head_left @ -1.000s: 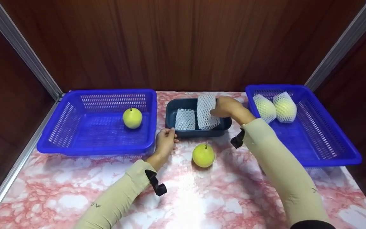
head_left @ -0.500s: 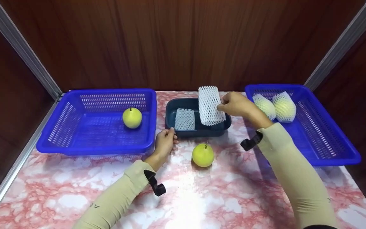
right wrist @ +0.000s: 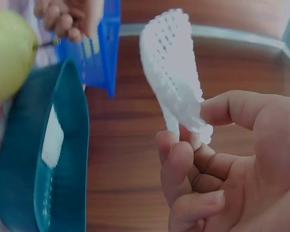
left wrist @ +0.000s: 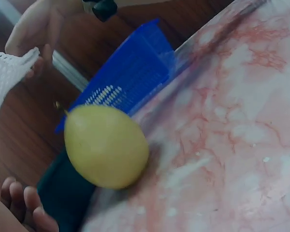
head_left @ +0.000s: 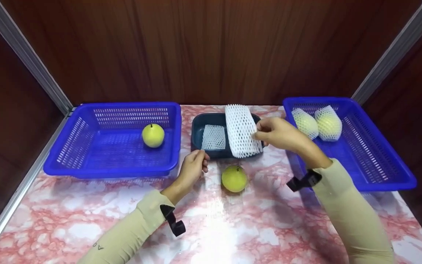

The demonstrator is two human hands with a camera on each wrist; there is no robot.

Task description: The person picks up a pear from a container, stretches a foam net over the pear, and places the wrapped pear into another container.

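Note:
My right hand (head_left: 282,136) pinches a white foam fruit net (head_left: 243,132) by its right edge between thumb and fingers, and the net hangs above a dark teal box (head_left: 218,154). In the right wrist view the held net (right wrist: 171,63) looks flattened. A second foam net (head_left: 214,137) lies in the left part of the box. My left hand (head_left: 192,167) is by the box's front left corner, fingers loosely curled and holding nothing. A bare yellow pear (head_left: 234,179) with its stem up stands on the table in front of the box.
At the left is a blue basket (head_left: 112,172) with one bare pear (head_left: 153,135) inside. The blue basket (head_left: 383,190) at the right holds two net-covered pears (head_left: 328,124). Behind stands a brown wood-grain wall (head_left: 211,51). The tabletop (head_left: 211,234) is red and white marbled.
My right hand has raised the foam net out of the box, then brought it slightly lower and nearer to me. My left hand has shifted a little at the box corner.

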